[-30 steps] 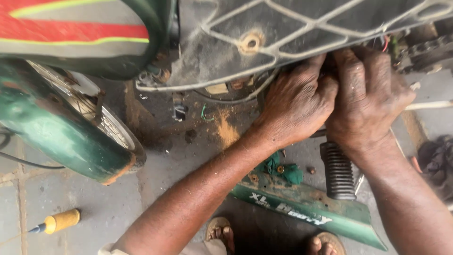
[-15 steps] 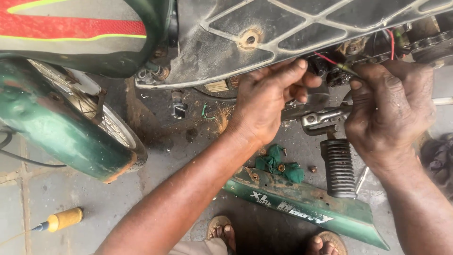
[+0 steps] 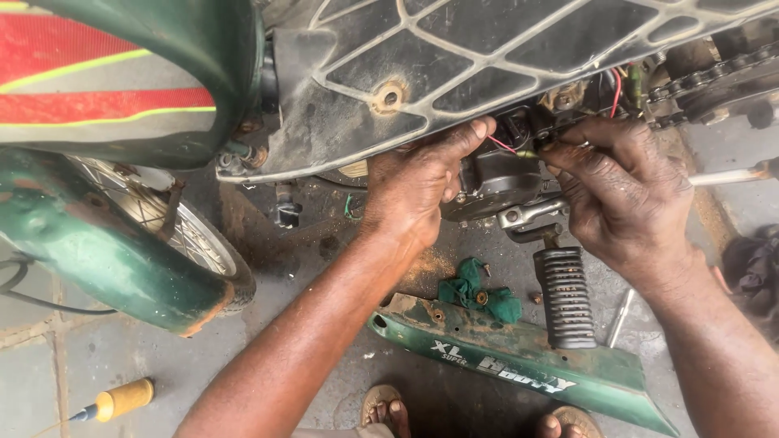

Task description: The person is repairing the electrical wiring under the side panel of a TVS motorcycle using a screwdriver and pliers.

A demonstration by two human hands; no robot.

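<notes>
Left hand (image 3: 422, 191) reached under grey engine cover (image 3: 454, 73), fingers curled, forefinger beside red wire (image 3: 501, 144); grip unclear, fingertips partly hidden. Right hand (image 3: 621, 191) pinched small connector (image 3: 542, 134) at engine (image 3: 491, 182), thumb and forefinger closed on it; connector mostly hidden. Footpeg (image 3: 565, 296) hung below. Green panel (image 3: 519, 361), green rag (image 3: 475, 294), yellow screwdriver (image 3: 114, 401) lay on floor. Wheel (image 3: 162, 219) cut off left.
</notes>
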